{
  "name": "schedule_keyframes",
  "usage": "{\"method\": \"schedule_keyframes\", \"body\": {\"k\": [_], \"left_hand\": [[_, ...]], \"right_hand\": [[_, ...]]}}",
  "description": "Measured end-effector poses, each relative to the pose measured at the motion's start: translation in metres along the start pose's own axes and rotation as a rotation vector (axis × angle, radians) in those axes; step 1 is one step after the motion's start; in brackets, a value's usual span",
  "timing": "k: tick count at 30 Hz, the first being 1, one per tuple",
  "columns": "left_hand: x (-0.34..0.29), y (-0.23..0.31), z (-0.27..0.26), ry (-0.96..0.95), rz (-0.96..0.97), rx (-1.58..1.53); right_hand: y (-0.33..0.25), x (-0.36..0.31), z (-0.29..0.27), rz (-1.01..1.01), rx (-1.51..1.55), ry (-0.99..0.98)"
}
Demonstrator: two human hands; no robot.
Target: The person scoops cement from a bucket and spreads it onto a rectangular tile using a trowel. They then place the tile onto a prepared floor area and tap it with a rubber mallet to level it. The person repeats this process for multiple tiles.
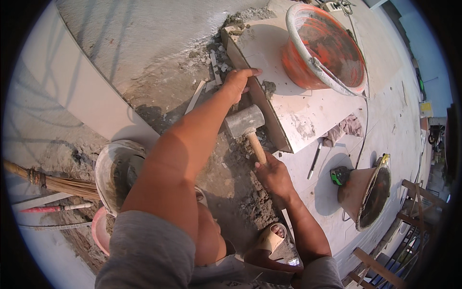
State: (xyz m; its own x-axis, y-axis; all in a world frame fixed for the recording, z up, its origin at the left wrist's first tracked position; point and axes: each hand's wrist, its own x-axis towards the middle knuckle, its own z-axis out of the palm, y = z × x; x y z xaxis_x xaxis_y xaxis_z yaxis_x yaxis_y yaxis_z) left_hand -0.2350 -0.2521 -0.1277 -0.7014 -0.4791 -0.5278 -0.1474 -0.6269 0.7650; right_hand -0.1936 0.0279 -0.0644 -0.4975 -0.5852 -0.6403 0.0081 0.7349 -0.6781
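The white-topped rectangular slab with a grey-brown side (294, 114) is serving as the reference. The mallet with a grey block head and pale wooden handle (246, 124) is sitting at the slab's left side, toward its near corner. Its handle's long axis is running roughly parallel to that side, the head pointing away from the person; the head's own long axis is lying crosswise, one end facing the slab's side, contact between them not being determinable. The right hand (273, 177), just off the slab's near corner, is grasping the handle with fingers wrapped around it. The left hand (235, 85) is resting at the slab's left edge farther up, one digit extending over the top and the others bending below; whether they are gripping the edge cannot be told. The round orange bucket with a mortar-smeared rim (294, 59) is standing on the slab. The crumpled pinkish cloth (350, 126) and the slim black-and-white pen (315, 158) are lying to the slab's near right, the black-and-green tape measure (340, 175) farther out.
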Motion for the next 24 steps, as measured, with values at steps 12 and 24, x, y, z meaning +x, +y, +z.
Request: {"method": "schedule_keyframes", "body": {"k": [12,24], "left_hand": [[0.001,0.002,0.004,0.05,0.0,-0.026],[0.006,-0.003,0.009,0.055,-0.014,-0.055]], "right_hand": [[0.012,-0.024,-0.024,0.057,0.2,-0.055],[0.056,-0.029,-0.003,-0.166,-0.028,-0.054]]}}
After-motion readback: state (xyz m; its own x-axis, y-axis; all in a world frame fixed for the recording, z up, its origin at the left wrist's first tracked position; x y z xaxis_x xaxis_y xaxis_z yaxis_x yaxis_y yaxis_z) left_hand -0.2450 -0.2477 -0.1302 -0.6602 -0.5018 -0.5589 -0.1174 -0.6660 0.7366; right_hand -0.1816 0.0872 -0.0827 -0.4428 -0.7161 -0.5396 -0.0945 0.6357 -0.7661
